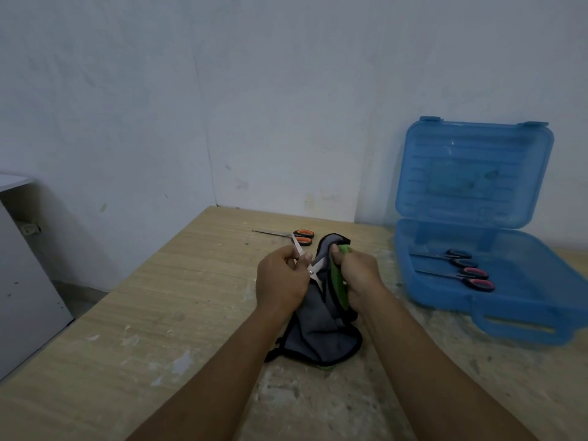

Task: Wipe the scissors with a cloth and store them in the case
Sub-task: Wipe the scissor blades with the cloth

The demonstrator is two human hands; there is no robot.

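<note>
Scuffed wooden table, pale wall behind. The scissors are up off the table between your hands, handles out of sight in the cloth. Your left hand pinches a blade and your right hand is fisted round bunched cloth. Steel looks stiff, light, slick and sharp: hold the spine or handles, never the edge. Cloth is limp. An orange-handled pair lies beyond. The open blue case on the right holds a black-handled pair and a pink-handled pair.

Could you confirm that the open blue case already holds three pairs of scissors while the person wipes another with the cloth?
Not quite: the head view shows two pairs in the blue case, a dark-handled pair and a pink-handled pair, not three. The scissors in hand are being wiped with the cloth.
</note>
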